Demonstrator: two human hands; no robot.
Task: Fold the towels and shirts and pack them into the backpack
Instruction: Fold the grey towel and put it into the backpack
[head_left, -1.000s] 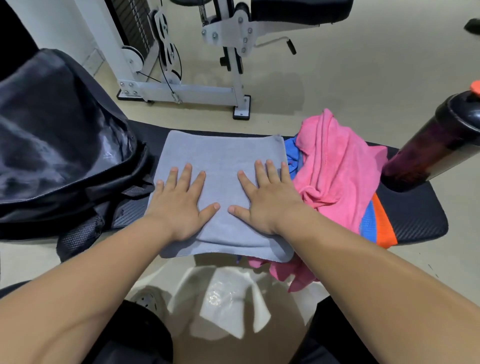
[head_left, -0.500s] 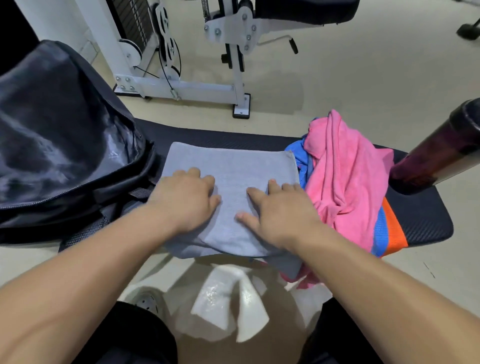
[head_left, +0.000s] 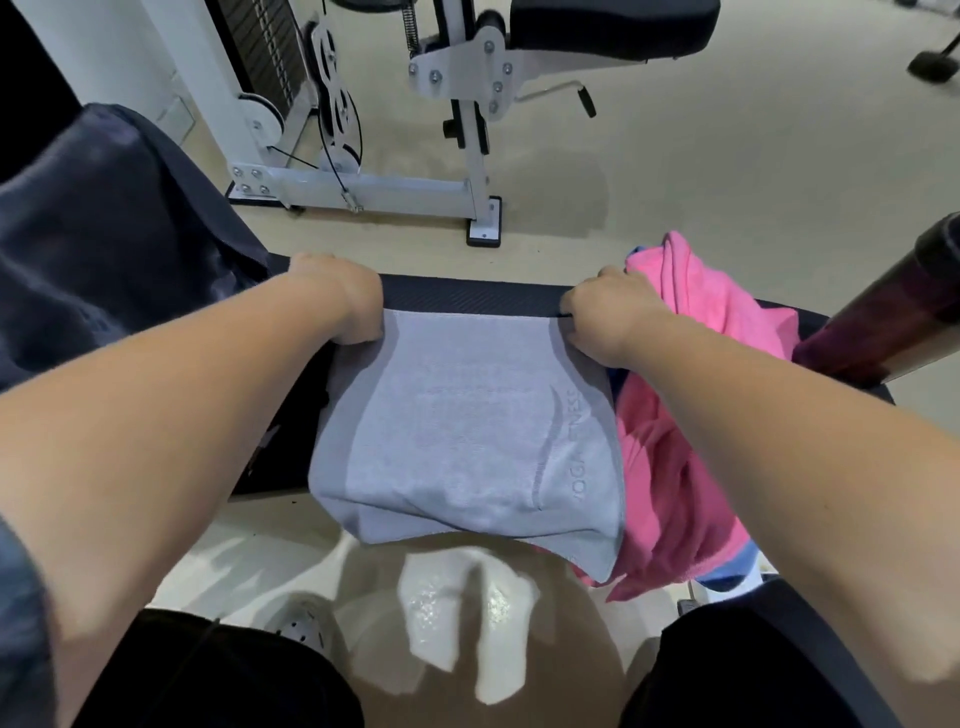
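Note:
A folded grey towel with a faint logo lies across the black bench, its near edge hanging over the front. My left hand grips the towel's far left corner. Gripping the far right corner is my right hand. The dark backpack sits at the left, touching the bench. A crumpled pink cloth lies to the right of the towel, over a blue and orange piece that is mostly hidden.
A dark bottle leans at the bench's right end. A white gym machine frame stands on the beige floor behind the bench. My knees in black shorts are at the bottom.
Both hands moved from lying flat on the middle of the towel to its far corners and closed on them. The view has tilted closer to the bench.

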